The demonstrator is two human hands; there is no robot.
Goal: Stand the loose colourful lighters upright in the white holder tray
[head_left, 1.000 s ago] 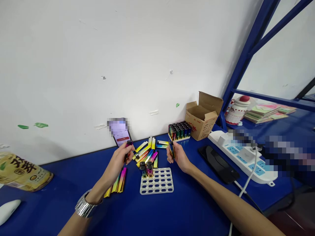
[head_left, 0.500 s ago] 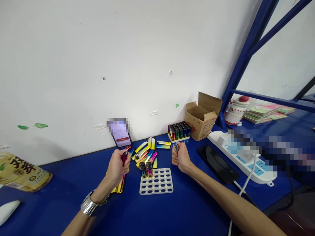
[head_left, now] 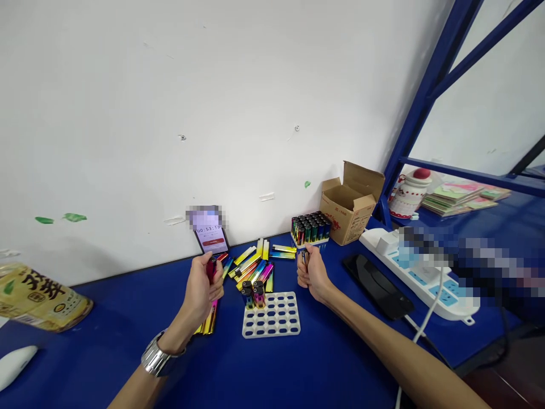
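Magenta lighter (head_left: 210,271), one: being held nearly upright in the left hand (head_left: 202,288), whose fingers are curling around the body, thumb lying beside the dark top. Compared with one second ago, this hand is sitting lower and nearer the wearer; compared with half a second ago, the lighter is leaning less to the right.

Second lighter (head_left: 304,257), one: being enclosed by the right hand (head_left: 314,270), whose fingers are folding into a fist. Only a narrow, shiny part near its top is showing, less than one second ago.

White slotted tray (head_left: 271,334), one: lying flat on the blue table (head_left: 323,363), between the hands and nearer the wearer. Four upright lighters (head_left: 258,295) are standing in its far left corner, count and place unchanged.

Loose metallic pieces (head_left: 255,272), gold, blue and magenta: lying scattered beyond the tray, keeping their earlier arrangement.

Packed lighters (head_left: 310,228), many: standing in rows beside the open cardboard box (head_left: 346,215).

Lit phone (head_left: 210,236), one: leaning against the wall beyond the left hand, its screen now displaying digits, unlike both earlier moments
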